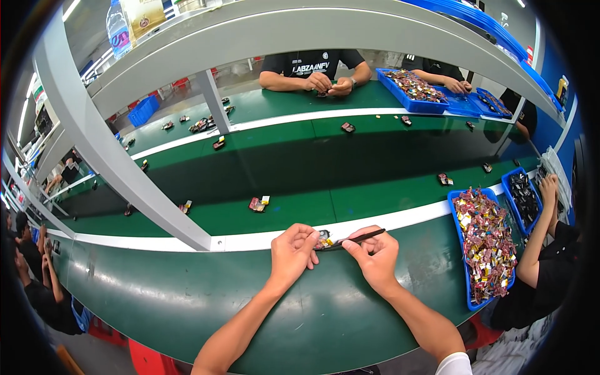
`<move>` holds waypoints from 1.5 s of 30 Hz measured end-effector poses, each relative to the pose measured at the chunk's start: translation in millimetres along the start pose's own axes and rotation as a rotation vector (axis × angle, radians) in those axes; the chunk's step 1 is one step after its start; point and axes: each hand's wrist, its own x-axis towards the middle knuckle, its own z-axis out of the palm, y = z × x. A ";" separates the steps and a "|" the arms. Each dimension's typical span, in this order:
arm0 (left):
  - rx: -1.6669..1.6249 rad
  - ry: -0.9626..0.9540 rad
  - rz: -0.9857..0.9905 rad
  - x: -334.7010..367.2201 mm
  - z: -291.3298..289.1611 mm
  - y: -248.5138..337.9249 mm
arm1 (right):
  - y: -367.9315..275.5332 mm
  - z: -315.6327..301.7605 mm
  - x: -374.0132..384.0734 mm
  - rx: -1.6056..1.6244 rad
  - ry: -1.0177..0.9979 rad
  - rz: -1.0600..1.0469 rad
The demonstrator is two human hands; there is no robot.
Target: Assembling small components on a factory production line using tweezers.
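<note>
My left hand (294,253) is closed at the fingertips on a small part with yellow, silver and dark red bits (324,239), just above the near edge of the conveyor. My right hand (375,257) grips a slim black tool (370,235) that looks like tweezers. Its thin end reaches left to the lower side of the small part. Fingers cover some of the part, so its full shape is hidden. Beyond my hands, a small red and black part with a white and yellow tag (259,204) lies on the green belt (300,212).
At right stands a blue tray (470,300) heaped with small reddish parts, beside another blue tray holding black pieces (524,199). A grey frame post (144,187) slants down at left. Co-workers' hands (328,84) work across the belt; another person's arm (540,231) is at right.
</note>
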 end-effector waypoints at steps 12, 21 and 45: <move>0.020 0.002 0.057 -2.6 2.6 -5.7 | 4.9 -1.3 0.6 -0.156 0.018 -0.039; 0.052 -0.020 0.073 -6.7 3.8 -1.4 | 7.0 -0.3 0.2 -0.103 0.024 0.046; -0.059 -0.122 0.022 -1.1 -1.8 -8.2 | -2.3 -0.6 3.0 0.135 0.011 0.279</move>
